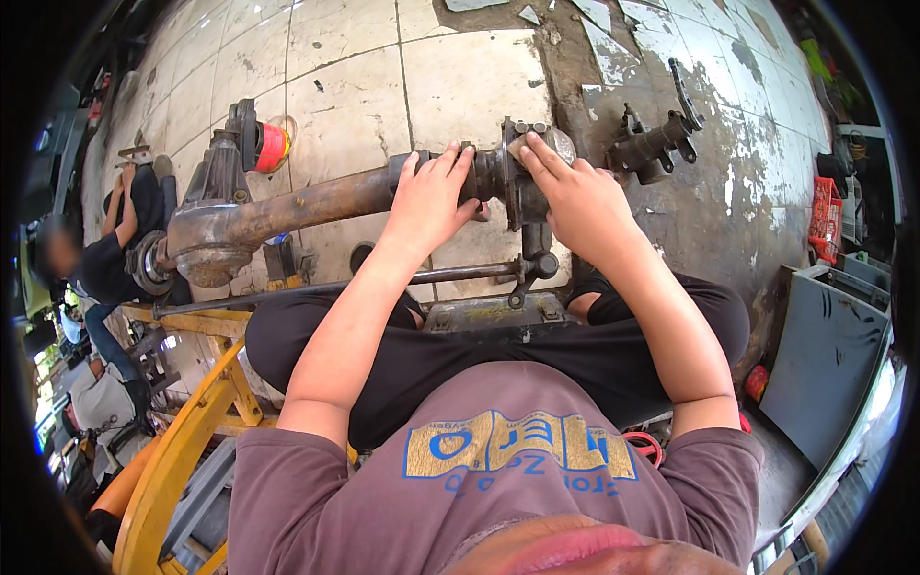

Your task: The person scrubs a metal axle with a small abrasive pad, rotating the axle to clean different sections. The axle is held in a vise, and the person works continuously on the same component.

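A long, rusty brown vehicle axle housing (311, 203) lies across in front of me, with its bulky differential end at the left. My left hand (436, 196) is closed over the tube near its right end, fingers across the top and thumb on the near side. My right hand (582, 201) presses its fingertips on the dark upright flange (510, 187) at the axle's end. Under those fingers shows a small tan piece (518, 150), flat like sandpaper; its exact kind is unclear. The palm side of both hands is hidden.
A dark steering knuckle (656, 144) lies at the right on worn tiles. Behind the differential stands a red tin (273, 147). A thin steel rod (460, 273) runs before my legs. Yellow frame (187, 460) at lower left, grey cabinet (829, 350) at right. Another person (115, 254) sits far left.
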`<state>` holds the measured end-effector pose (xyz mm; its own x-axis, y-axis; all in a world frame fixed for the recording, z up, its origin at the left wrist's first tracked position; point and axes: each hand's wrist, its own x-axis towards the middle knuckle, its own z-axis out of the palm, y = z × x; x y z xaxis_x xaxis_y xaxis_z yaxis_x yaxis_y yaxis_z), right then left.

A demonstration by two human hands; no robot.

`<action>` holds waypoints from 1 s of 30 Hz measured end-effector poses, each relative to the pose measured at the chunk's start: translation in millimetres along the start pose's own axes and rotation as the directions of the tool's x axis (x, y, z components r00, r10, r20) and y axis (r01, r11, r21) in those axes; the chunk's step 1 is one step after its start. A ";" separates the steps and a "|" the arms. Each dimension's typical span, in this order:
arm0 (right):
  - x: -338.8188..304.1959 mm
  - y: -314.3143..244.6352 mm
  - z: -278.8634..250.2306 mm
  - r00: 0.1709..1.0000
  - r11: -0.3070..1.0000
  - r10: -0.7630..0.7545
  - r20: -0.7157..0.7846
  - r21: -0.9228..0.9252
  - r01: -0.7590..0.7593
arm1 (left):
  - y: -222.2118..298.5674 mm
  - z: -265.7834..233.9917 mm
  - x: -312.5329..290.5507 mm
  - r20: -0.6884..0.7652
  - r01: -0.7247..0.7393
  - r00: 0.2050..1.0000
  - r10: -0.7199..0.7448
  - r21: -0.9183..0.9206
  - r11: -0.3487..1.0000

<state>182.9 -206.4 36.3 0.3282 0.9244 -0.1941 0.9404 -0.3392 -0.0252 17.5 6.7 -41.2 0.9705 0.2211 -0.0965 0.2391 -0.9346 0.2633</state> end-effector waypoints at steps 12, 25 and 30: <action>1.0 4.1 -1.6 1.000 1.000 -0.009 -0.012 0.001 0.009 | 2.1 0.5 1.3 0.005 0.002 1.000 -0.002 0.001 1.000; 6.3 -3.2 -0.7 0.998 0.997 0.012 -0.068 0.074 -0.007 | 1.7 -3.3 2.1 0.007 0.000 1.000 0.000 -0.007 1.000; -1.3 2.1 -6.9 1.000 0.997 0.003 -0.010 0.078 -0.002 | 1.9 0.5 1.9 0.017 0.006 1.000 -0.006 0.013 1.000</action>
<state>185.1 -207.1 43.3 0.3315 0.9252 -0.1846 0.9300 -0.3534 -0.1011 19.8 5.2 -41.4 0.9683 0.2223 -0.1143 0.2446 -0.9367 0.2504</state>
